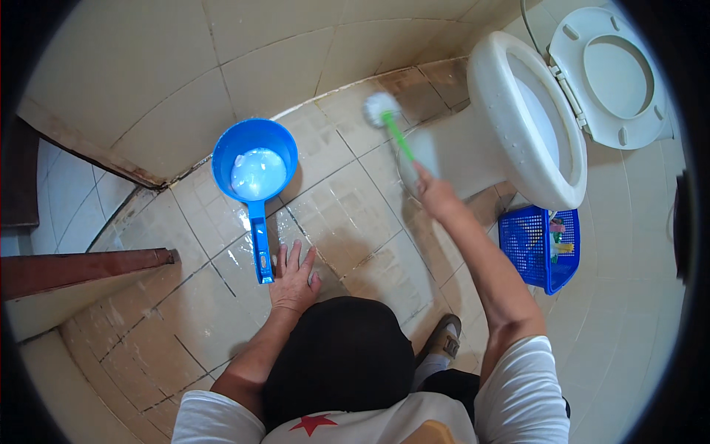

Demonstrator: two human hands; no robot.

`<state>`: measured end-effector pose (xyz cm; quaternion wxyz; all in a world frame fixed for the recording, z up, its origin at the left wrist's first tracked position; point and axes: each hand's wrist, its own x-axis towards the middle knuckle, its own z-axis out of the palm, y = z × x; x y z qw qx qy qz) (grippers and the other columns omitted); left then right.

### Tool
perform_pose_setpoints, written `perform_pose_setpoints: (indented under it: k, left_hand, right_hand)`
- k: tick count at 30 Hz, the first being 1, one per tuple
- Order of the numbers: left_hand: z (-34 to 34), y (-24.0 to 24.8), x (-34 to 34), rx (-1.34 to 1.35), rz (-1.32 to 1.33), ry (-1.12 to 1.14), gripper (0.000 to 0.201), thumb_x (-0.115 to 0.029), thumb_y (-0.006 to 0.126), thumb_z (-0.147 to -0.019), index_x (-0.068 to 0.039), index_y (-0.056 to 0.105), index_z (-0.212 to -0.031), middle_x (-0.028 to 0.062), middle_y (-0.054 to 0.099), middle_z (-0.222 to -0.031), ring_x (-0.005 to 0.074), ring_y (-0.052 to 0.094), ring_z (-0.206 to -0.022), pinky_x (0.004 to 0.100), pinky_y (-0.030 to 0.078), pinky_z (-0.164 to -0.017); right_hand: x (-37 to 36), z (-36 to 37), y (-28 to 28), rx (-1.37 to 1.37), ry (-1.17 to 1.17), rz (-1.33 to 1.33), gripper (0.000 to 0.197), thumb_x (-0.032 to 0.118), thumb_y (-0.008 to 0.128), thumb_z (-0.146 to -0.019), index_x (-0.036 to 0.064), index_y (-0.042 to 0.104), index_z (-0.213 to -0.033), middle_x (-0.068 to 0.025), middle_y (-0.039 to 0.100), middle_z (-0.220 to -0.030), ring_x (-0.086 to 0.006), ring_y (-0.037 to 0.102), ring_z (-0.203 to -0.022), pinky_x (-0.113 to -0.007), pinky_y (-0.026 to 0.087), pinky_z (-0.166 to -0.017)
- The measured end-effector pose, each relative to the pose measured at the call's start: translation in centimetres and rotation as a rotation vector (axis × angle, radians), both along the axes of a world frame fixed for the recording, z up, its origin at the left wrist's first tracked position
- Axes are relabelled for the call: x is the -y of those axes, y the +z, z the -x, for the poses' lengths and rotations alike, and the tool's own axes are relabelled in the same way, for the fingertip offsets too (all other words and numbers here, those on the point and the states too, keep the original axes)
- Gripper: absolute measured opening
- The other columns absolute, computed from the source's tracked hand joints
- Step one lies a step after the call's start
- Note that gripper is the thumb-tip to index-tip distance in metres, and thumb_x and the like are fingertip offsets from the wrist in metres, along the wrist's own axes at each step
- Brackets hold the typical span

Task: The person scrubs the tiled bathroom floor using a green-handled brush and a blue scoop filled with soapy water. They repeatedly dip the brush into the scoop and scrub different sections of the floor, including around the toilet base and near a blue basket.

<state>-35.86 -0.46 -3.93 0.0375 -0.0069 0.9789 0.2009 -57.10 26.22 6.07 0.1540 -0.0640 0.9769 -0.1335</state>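
My right hand [437,194] is closed round the green handle of a round-headed toilet brush [383,111]. The brush's white bristles are over the floor tiles, left of the toilet's base. My left hand [294,281] has its fingers spread, pointing away from me, just right of the end of a dipper's handle. I cannot tell whether it touches that handle or rests on the floor. The blue dipper [259,222] stands on the tiles with milky, bluish liquid in its bowl.
A white toilet [484,96] with its seat [625,133] raised stands at the right. Below it is a blue plastic basket [525,259] with small items. A reddish-brown door edge [96,270] juts in from the left. The tiled floor [333,214] is wet in places.
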Motion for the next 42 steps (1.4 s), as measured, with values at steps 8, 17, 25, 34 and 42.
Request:
perform_pose_setpoints:
  k: [8, 17, 25, 34, 42]
  left_hand:
    - [-0.3, -0.7, -0.1, -0.037, 0.006, 0.011, 0.058, -0.027, 0.059, -0.074, -0.022, 0.049, -0.131, 0.0092, 0.036, -0.142, 0.0343, 0.029, -0.132, 0.0533, 0.023, -0.106]
    - [-0.4, -0.3, 0.8, 0.004, 0.012, 0.028, 0.057, -0.028, 0.058, -0.075, -0.021, 0.049, -0.131, 0.0090, 0.036, -0.142, 0.0342, 0.029, -0.132, 0.0543, 0.023, -0.106]
    - [-0.6, -1.4, 0.9, -0.042, 0.048, 0.037, 0.059, -0.029, 0.060, -0.073, -0.024, 0.049, -0.130, 0.0081, 0.037, -0.141, 0.0318, 0.030, -0.131, 0.0550, 0.023, -0.104]
    - [-0.5, -1.2, -0.2, -0.026, 0.041, 0.035, 0.059, -0.031, 0.060, -0.072, -0.025, 0.048, -0.130, 0.0056, 0.036, -0.142, 0.0295, 0.027, -0.133, 0.0529, 0.021, -0.102]
    - [-0.6, -1.6, 0.6, -0.071, 0.095, 0.040, 0.058, -0.032, 0.059, -0.072, -0.026, 0.050, -0.128, 0.0050, 0.038, -0.141, 0.0280, 0.029, -0.131, 0.0512, 0.022, -0.100]
  right_hand:
    - [1.2, -2.7, 0.5, 0.033, -0.042, -0.056, 0.045, 0.023, 0.041, -0.094, 0.0231, 0.037, -0.138, -0.0282, 0.061, -0.086, -0.0414, 0.061, -0.079, -0.048, 0.047, -0.074]
    - [7.4, -4.8, 3.2, 0.123, 0.241, -0.051, 0.045, 0.022, 0.040, -0.094, 0.0216, 0.036, -0.139, -0.0248, 0.063, -0.088, -0.0392, 0.062, -0.082, -0.047, 0.048, -0.075]
    - [8.4, -0.5, 3.4, 0.134, 0.236, 0.003, 0.044, 0.023, 0.042, -0.095, 0.0283, 0.038, -0.138, -0.0267, 0.061, -0.089, -0.0410, 0.060, -0.082, -0.046, 0.047, -0.075]
    - [3.1, 3.7, 0.8, 0.065, -0.078, -0.060, 0.044, 0.022, 0.040, -0.095, 0.0247, 0.037, -0.139, -0.0267, 0.062, -0.095, -0.0418, 0.060, -0.084, -0.046, 0.047, -0.076]
    - [4.4, -3.9, 3.6, 0.168, 0.123, -0.102, 0.044, 0.024, 0.036, -0.096, 0.0203, 0.036, -0.139, -0.0280, 0.061, -0.091, -0.0395, 0.061, -0.083, -0.049, 0.047, -0.076]
